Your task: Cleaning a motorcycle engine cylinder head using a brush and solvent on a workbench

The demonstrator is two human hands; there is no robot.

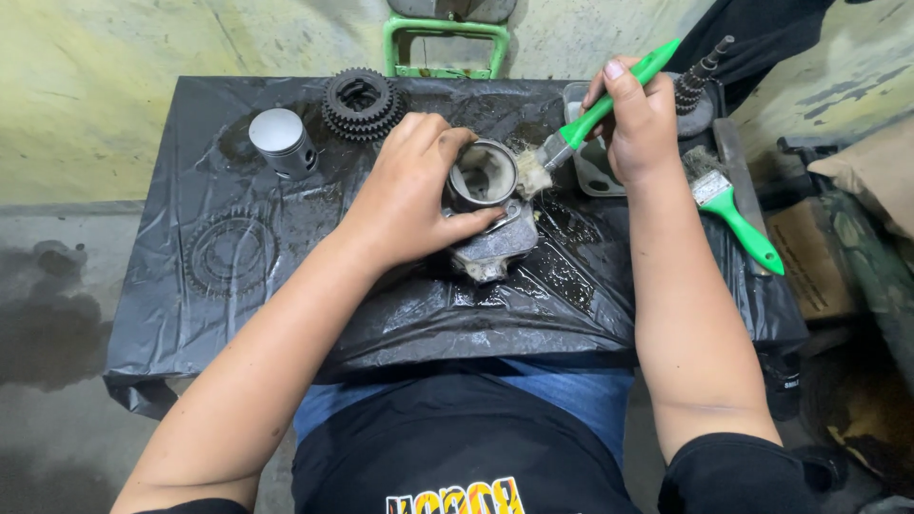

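Engine cylinder (483, 177) sits at bench centre, bore opening facing up, its axis roughly vertical, resting on a grimy flanged base on the black plastic sheet (190, 314) that covers the bench. Left hand (409, 195) is wrapped round the cylinder's left side, fingers closed on its wall, thumb on the near edge. Right hand (636, 119) is clenched on the green-handled brush (595, 112); the handle runs from far right down to near left, and the bristles touch the cylinder's right rim. So the cylinder lies left of and nearer than the right hand, directly under the left.

Around it: a metal tray (598, 171) just right of the cylinder, beneath the brush; a second green brush (735, 211) lying at the right edge; a piston (282, 141) at far left; a stacked gear cluster (360, 101) far of centre; a flat sprocket (231, 253) at left. The sheet is wet and oily near the cylinder.
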